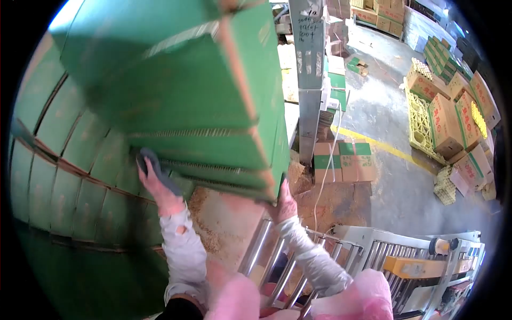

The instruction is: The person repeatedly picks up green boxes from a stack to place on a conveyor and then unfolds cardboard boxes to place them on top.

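A tall mass of green cardboard cartons (181,96) fills the upper left, close to the camera, with corrugated edges and brown corners. At its lower left my left hand (157,181) presses against the bottom carton, partly covered by something dark grey, perhaps a glove. My right hand (284,205) grips the lower right corner of the same carton, with its thumb up along the side and its other fingers mostly hidden. Pale sleeves cover both forearms. Below the cartons lies a light, dusty surface (229,218).
Rows of green cartons (74,197) stand at my left. A roller conveyor (277,261) runs below and right. A grey post (311,106) stands ahead, with strapped cartons (344,166) beside it. Brown cartons (445,125) and a yellow plastic pallet (418,120) lie farther right.
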{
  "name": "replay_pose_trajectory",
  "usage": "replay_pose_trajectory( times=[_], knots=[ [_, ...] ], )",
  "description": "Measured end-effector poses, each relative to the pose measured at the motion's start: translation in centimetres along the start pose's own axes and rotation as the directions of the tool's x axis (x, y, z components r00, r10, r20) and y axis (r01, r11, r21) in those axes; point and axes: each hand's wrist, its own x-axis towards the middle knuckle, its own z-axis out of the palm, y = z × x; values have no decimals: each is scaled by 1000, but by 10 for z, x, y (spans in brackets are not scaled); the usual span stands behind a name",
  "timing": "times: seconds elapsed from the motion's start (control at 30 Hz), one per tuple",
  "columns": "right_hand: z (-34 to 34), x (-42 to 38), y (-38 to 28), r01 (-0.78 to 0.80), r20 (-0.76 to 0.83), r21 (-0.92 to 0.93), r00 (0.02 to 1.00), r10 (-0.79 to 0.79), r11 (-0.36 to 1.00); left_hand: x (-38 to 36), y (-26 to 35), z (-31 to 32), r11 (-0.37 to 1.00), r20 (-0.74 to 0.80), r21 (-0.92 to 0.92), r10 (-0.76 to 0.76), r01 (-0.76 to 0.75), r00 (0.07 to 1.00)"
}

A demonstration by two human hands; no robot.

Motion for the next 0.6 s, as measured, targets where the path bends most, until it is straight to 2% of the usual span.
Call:
replay_pose_trajectory(
  times=[0.07,0.1,0.2,0.23,0.27,0.3,0.43,0.47,0.5,0.53,0.57,0.6],
  knots=[
    [3,-36,-12,-38,39,-12,998,38,999,-13,-4,-48,929,128,242,256,-280,958],
    [1,-52,-21,4,5,-5,1000,-4,1000,-19,-6,-72,845,188,333,376,-419,907],
    [10,-102,-30,-69,83,8,994,68,998,-47,6,-121,467,312,581,629,-667,712],
    [17,-119,-30,-12,36,-9,999,12,1000,-53,10,-136,307,363,638,688,-706,628],
    [24,-136,-31,42,-21,-27,999,-42,999,-57,14,-150,365,344,621,668,-693,660],
    [25,-153,-35,17,16,10,1000,-17,1000,-67,27,-154,544,280,506,631,-670,724],
    [22,-212,-62,-32,144,33,989,27,999,-95,63,-191,293,295,821,519,-491,802],
    [23,-221,-62,-31,168,17,985,28,999,-98,63,-197,310,251,840,505,-445,826],
    [21,-226,-65,9,193,-52,981,1,999,-95,62,-203,446,145,807,487,-388,861],
    [18,-226,-60,42,275,-98,961,-13,994,-93,60,-208,672,-5,672,425,-312,905],
    [12,-213,-51,79,354,-144,935,-24,986,-89,63,-207,931,-171,285,282,-227,944],
    [-13,-201,-69,123,429,-184,902,-33,975,-91,89,-203,974,-239,-28,213,-226,947]
  ],
)
